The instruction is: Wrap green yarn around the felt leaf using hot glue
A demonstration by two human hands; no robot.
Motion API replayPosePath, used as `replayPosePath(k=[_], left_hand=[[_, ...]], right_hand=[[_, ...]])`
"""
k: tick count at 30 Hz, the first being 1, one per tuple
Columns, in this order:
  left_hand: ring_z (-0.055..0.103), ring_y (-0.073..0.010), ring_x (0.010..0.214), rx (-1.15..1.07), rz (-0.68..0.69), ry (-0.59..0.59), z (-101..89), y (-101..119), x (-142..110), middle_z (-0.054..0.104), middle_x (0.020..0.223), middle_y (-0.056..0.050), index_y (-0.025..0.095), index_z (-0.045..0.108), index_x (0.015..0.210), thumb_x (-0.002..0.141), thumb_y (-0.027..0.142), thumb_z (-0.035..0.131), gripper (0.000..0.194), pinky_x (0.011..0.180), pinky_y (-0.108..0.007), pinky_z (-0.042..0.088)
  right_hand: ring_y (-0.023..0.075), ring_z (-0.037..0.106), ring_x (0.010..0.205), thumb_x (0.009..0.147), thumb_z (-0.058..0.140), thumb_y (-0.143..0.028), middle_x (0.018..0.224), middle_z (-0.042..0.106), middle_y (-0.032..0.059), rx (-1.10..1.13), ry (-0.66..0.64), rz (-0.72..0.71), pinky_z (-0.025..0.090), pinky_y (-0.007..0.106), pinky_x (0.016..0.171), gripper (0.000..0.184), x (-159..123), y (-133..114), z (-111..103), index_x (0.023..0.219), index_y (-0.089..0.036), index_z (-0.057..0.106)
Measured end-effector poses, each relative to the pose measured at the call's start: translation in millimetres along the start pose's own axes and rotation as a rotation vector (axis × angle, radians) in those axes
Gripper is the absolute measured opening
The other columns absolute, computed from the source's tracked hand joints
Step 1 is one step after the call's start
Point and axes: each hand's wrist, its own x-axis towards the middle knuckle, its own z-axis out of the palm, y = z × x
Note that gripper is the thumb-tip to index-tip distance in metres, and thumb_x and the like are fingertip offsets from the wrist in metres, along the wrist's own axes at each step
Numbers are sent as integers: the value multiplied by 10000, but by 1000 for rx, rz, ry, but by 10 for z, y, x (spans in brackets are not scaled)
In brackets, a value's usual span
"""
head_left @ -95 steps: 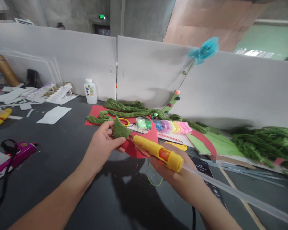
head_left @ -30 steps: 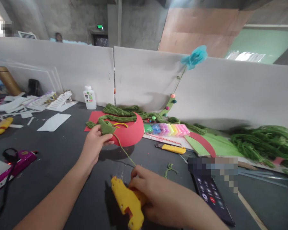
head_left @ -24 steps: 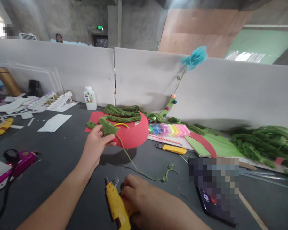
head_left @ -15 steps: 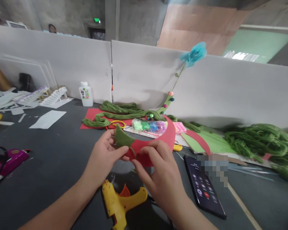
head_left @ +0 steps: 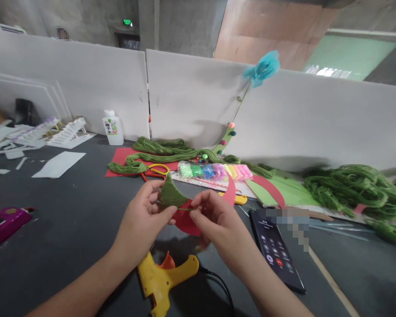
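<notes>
A red crescent cut-out (head_left: 186, 225) has one pointed end wound in green yarn (head_left: 172, 193). My left hand (head_left: 141, 220) is closed on that wound end, thumb in front and fingers behind. A short green strand runs from the winding to my right hand (head_left: 218, 215), whose thumb and index finger pinch it at the crescent's edge. The right hand partly covers the crescent, and its other tip shows beyond the knuckles. Below both hands, a yellow glue gun (head_left: 161, 284) with an orange trigger lies on the dark table.
A phone (head_left: 277, 253) lies right of my right arm. Behind the hands are green yarn hanks (head_left: 171, 156), scissors (head_left: 158, 168), packs of coloured clay (head_left: 214, 171) and a yellow cutter (head_left: 240, 199). A white bottle (head_left: 112, 127) stands by the partition (head_left: 191, 88); more yarn (head_left: 359, 189) is piled right.
The crescent has turned in my hands, its free part now lower and more hidden. My right hand has risen slightly, pulling the yarn strand flatter along the edge. The view has shifted a little.
</notes>
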Motion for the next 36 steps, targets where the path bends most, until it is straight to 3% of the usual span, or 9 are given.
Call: replayPosePath(k=[5, 8, 13, 19, 26, 36], left_hand=[[655, -161, 697, -20, -40, -34, -44, -7, 14, 687, 869, -12, 216, 447, 1053, 686, 211, 694, 442, 562, -273, 563], [646, -151, 689, -26, -59, -66, -47, 5, 1, 675, 852, -3, 216, 444, 1043, 699, 202, 683, 420, 556, -262, 559], [626, -130, 680, -34, -101, -107, -34, 31, -27, 666, 881, -6, 219, 442, 1039, 707, 189, 674, 406, 545, -241, 545], [612, -122, 677, -36, -133, -128, -29, 66, -18, 673, 884, -14, 210, 457, 1035, 694, 169, 671, 405, 539, -218, 519], [609, -114, 687, -88, -185, -216, -26, 107, -40, 686, 909, -10, 209, 455, 1034, 681, 108, 659, 420, 561, -202, 474], [632, -111, 714, -100, -158, -243, -62, 91, -50, 711, 868, 16, 224, 483, 1055, 715, 83, 623, 394, 628, -199, 469]], right_hand=[[107, 410, 514, 768, 541, -212, 578, 456, -42, -506, 126, -172, 314, 218, 467, 32, 15, -20, -155, 751, -188, 554], [113, 405, 525, 772, 549, -217, 599, 475, -28, -647, 145, -243, 311, 229, 486, 57, 17, -17, -214, 733, -189, 580], [125, 435, 541, 753, 572, -217, 592, 510, -22, -660, 140, -212, 315, 238, 496, 63, 32, -15, -238, 748, -190, 629], [148, 540, 641, 754, 525, -162, 690, 628, 13, -558, 46, -151, 375, 258, 579, 141, 30, -30, -229, 754, -186, 664], [117, 479, 555, 714, 501, -156, 572, 548, -19, -468, -8, -87, 351, 218, 523, 130, 14, -107, -219, 618, -172, 586], [104, 399, 535, 730, 513, -238, 577, 519, -17, -381, -94, 72, 297, 219, 481, 157, 10, -102, -238, 687, -167, 647]])
